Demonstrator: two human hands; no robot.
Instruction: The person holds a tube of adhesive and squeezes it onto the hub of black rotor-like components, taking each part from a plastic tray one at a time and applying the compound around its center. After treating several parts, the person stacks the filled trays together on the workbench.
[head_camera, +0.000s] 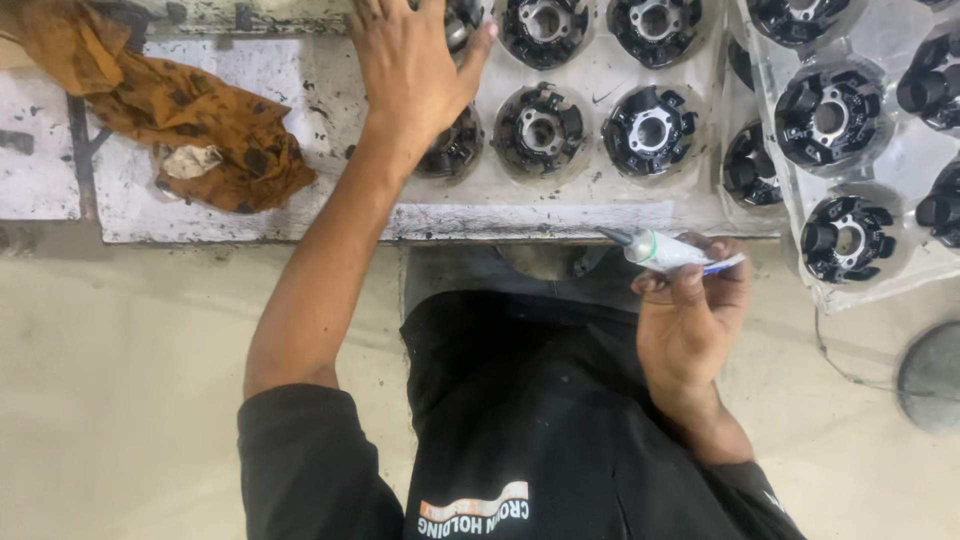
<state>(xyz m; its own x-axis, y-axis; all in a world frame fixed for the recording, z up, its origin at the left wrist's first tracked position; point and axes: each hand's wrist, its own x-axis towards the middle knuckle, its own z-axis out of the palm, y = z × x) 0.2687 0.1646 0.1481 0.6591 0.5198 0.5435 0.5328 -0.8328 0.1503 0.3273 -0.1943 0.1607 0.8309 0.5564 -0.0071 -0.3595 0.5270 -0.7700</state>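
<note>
On the bench: clear moulded tray (600, 195) of round black metal parts in rows.
Left hand (410, 70): fingers spread, palm down over a black part (455, 145) at the tray's left end, partly hiding it.
Right hand (690, 315): closed around a small white tube (665, 250), nozzle pointing left, at the bench edge.
Left of tray: stained orange rag (160, 110).
Far right: second tray (850, 160), overlapping the first.

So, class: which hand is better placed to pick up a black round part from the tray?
Left. The left hand already rests on a black round part in the tray; the right hand holds a small tube off the bench.
</note>
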